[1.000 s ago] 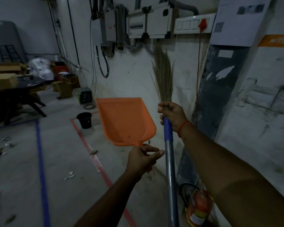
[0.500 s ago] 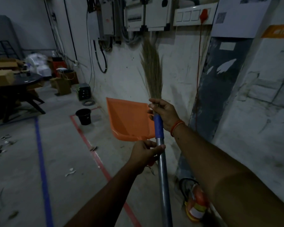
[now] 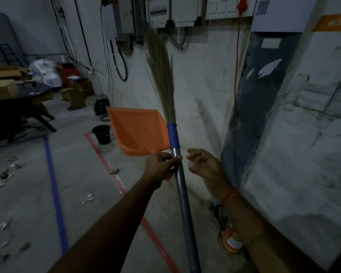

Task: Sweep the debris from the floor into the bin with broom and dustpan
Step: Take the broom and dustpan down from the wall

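Note:
The broom [image 3: 182, 186] stands upright before me, bristles up against the wall, with a grey shaft and a blue collar. My left hand [image 3: 161, 167] grips the orange dustpan [image 3: 139, 131] by its handle and also pinches the broom shaft just below the collar. My right hand [image 3: 202, 164] hovers just right of the shaft, fingers curled and apart, holding nothing. Debris [image 3: 1, 175] lies scattered on the floor at the left, with smaller scraps [image 3: 88, 198] nearer the red line. A small black bin [image 3: 101, 133] stands on the floor by the wall.
A dark round table [image 3: 18, 93] with cardboard boxes [image 3: 2, 88] stands at the far left. Blue [image 3: 54, 194] and red floor lines [image 3: 114, 178] run along the floor. Electrical boxes and cables hang on the wall. A fire extinguisher [image 3: 231, 241] sits at the wall's foot by my right arm.
My right hand has let go of the broom's blue collar and dropped beside the shaft. My left hand, still holding the dustpan, now also holds the broom shaft.

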`<action>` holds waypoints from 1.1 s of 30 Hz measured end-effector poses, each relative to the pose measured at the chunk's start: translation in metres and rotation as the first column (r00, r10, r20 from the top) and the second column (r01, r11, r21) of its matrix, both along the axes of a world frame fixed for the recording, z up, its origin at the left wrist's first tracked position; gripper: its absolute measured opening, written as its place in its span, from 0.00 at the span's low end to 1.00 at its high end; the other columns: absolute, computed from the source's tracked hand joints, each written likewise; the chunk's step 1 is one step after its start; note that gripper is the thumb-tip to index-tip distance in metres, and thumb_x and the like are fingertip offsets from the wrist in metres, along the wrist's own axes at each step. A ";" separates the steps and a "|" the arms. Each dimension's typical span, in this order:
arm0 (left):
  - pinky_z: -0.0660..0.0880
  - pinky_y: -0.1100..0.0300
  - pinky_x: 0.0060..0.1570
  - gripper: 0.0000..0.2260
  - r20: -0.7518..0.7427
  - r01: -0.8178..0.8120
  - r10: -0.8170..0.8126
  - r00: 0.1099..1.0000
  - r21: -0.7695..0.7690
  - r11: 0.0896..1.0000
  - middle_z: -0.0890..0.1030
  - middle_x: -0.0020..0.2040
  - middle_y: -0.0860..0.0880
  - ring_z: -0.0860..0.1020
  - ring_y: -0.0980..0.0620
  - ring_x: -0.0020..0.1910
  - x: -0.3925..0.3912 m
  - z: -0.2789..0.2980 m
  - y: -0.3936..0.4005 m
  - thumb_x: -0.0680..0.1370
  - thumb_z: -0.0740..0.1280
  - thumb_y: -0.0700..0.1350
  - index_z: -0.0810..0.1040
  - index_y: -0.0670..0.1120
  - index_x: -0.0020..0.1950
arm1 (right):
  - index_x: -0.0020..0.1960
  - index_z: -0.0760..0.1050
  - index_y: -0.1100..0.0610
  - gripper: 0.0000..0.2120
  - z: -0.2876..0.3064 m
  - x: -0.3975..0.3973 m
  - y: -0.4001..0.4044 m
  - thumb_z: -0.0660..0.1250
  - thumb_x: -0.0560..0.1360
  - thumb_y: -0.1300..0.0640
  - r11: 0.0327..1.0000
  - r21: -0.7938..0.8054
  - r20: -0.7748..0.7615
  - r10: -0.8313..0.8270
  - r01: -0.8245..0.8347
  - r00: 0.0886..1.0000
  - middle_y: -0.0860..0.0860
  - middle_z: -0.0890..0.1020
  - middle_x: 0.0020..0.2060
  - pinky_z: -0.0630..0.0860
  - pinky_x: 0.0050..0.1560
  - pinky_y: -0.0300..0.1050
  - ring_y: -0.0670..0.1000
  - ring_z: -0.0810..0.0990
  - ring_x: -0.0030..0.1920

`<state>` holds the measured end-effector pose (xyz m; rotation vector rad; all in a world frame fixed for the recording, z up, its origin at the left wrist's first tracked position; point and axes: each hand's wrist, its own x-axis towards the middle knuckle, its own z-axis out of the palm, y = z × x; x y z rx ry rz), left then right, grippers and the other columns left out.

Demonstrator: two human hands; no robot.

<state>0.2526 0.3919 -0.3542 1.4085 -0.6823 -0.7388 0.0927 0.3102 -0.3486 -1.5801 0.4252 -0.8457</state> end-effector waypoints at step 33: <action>0.77 0.61 0.30 0.09 -0.134 -0.171 0.171 0.976 0.015 0.985 0.78 0.29 0.51 0.75 0.53 0.26 -0.005 -0.041 0.107 0.77 0.74 0.43 0.83 0.37 0.45 | 0.56 0.77 0.51 0.11 -0.108 -0.090 0.153 0.66 0.77 0.63 0.978 0.108 -0.267 0.204 -0.181 0.942 0.52 0.78 0.36 0.74 0.30 0.44 0.52 0.74 0.29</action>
